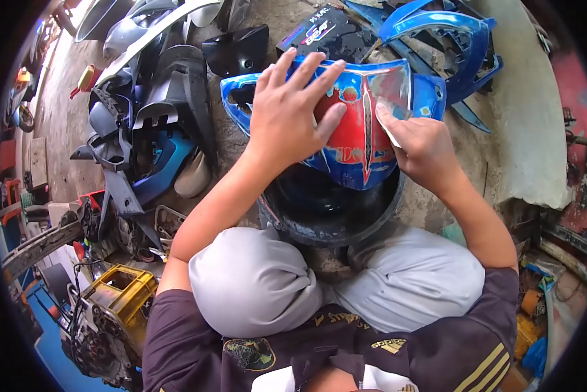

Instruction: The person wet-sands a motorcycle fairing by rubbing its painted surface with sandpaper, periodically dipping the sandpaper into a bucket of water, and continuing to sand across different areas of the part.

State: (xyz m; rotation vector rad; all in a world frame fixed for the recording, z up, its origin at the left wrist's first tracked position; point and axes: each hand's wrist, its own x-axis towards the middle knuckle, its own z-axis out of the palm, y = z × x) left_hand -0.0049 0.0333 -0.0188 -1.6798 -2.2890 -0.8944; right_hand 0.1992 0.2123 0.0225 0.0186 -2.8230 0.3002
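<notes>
A blue and red motorcycle fairing panel (346,130), its paint worn through in patches, rests over a round black basin (326,225) in front of my knees. Spread fingers of my left hand (293,108) lie flat across the panel's left side. On the right side, my right hand (424,144) pinches a folded piece of sandpaper (390,134) against the surface, near the slotted strip down the panel's middle. Most of that sheet is hidden under my fingers. The basin's inside is dark, and I cannot tell what it contains.
Black and grey motorcycle body parts (176,85) lie on the floor at the left. More blue fairing pieces (437,32) and a black panel with lettering (326,32) are beyond the basin. A yellow crate (120,287) and an engine (101,340) stand at the lower left.
</notes>
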